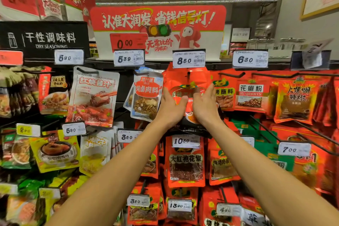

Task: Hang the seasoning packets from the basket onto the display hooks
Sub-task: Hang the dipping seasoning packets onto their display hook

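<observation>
Seasoning packets fill the display rack (128,82) in rows; the red packet (185,82) being hung sits in the top row under the 8.60 price tag (189,58), its long axis upright, its top hole at the hook (188,74). Both hands are raised to it: the left hand (171,105) presses its left edge, the right hand (204,105) its right edge, equally near. Fingers are nearly straight, laid flat against the packet, gripping nothing. No basket shows.

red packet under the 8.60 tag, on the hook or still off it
On the hook: the red packet has the hook poking through its top hole, while the left hand and right hand flank it.
</observation>
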### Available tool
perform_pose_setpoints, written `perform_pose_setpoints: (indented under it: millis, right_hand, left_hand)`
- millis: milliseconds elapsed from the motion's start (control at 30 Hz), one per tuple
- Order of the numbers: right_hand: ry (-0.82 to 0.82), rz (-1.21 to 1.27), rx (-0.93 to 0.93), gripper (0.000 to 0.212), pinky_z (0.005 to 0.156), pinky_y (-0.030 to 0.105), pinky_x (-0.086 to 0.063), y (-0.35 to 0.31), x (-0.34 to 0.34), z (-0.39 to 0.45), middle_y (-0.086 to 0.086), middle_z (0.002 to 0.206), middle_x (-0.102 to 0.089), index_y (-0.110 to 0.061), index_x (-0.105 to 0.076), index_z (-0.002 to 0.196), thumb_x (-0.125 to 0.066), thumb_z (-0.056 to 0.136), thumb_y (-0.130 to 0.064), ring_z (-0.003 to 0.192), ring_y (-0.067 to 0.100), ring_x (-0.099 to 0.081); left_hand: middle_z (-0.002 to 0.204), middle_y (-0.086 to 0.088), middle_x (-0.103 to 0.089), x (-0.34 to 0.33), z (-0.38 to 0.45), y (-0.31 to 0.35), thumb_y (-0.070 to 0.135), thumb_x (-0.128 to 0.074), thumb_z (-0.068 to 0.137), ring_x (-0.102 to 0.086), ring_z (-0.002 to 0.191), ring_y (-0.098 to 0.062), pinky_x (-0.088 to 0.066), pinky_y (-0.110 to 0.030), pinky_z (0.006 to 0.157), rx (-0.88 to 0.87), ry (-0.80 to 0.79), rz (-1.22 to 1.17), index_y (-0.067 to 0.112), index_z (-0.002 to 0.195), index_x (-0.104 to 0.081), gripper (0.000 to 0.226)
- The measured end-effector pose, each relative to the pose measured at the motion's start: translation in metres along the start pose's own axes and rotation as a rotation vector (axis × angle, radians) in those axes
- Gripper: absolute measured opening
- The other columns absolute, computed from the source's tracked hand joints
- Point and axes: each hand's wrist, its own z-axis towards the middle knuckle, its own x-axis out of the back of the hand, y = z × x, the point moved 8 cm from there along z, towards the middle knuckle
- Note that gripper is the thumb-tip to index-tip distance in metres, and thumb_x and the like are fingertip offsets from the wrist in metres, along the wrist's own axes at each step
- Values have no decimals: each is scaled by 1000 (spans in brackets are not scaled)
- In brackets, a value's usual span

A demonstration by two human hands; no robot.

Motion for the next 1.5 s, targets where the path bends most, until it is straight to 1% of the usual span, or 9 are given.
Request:
perform_pose_setpoints:
  millis: [100,400,567,800,900,1033,1233,1333,1500]
  right_hand:
    - [-5,-91,3,80,126,49,-1,7,-8,11,13,169,12,-9,14,159,-37,101,-30,157,27,9]
    - [-50,-301,47,83,125,51,3,19,-8,38,10,168,18,-14,20,158,-17,102,-63,156,26,14]
    - [-137,-365,-16,91,124,54,7,21,-12,30,6,164,31,-16,29,155,-13,97,-72,153,22,24]
    - [-276,-310,-86,90,124,57,4,36,-9,17,5,165,30,-12,23,156,-23,101,-65,153,26,23]
    - [-215,-159,-36,79,124,44,-15,29,11,8,16,169,-11,-10,-6,162,-29,104,-59,155,35,-11]
    - [-51,-73,28,50,88,33,-37,30,49,-25,10,125,-67,-20,-51,144,-46,102,-46,123,33,-57]
    - [76,266,-93,23,63,38,-56,46,92,-55,0,71,-75,-20,-72,78,-58,95,-24,64,20,-69]
    - [-13,415,-141,23,48,28,-48,51,101,-63,6,61,-70,-13,-69,73,-58,93,-13,50,22,-61]
    - [-116,571,-212,21,37,20,-41,71,131,-84,7,54,-64,-8,-64,74,-55,92,-8,40,20,-58]
  left_hand:
    - [165,-16,-18,-9,15,-9,33,-54,95,-24,151,-31,-23,-47,122,-8,-16,31,11,159,1,87]
    - [165,-12,27,-44,47,-42,72,-30,95,21,153,-29,3,-54,123,168,-134,284,15,154,28,101]
    - [161,-20,30,-25,41,-42,42,-34,104,21,152,-33,6,-44,125,224,-201,383,3,152,27,86]
    - [165,-27,0,0,21,-29,56,-44,100,-11,152,-42,-19,-53,123,178,-161,369,6,156,18,98]
    - [163,-20,-23,8,8,-14,57,-53,96,-28,149,-36,-27,-50,121,99,-95,226,7,159,0,96]
    - [142,-6,-54,33,-18,0,48,-55,99,-51,131,-27,-43,-39,103,-18,6,149,12,143,-41,58]
    - [118,3,-65,59,-55,17,34,-56,97,-63,104,-14,-49,-34,89,-34,180,83,23,119,-64,25]
    - [88,3,-75,41,-68,24,27,-59,97,-73,77,-15,-55,-30,71,77,73,-209,23,88,-70,15]
    - [78,-7,-75,-8,-103,29,18,-55,98,-70,64,-18,-56,-25,54,211,-46,-460,13,89,-72,20]
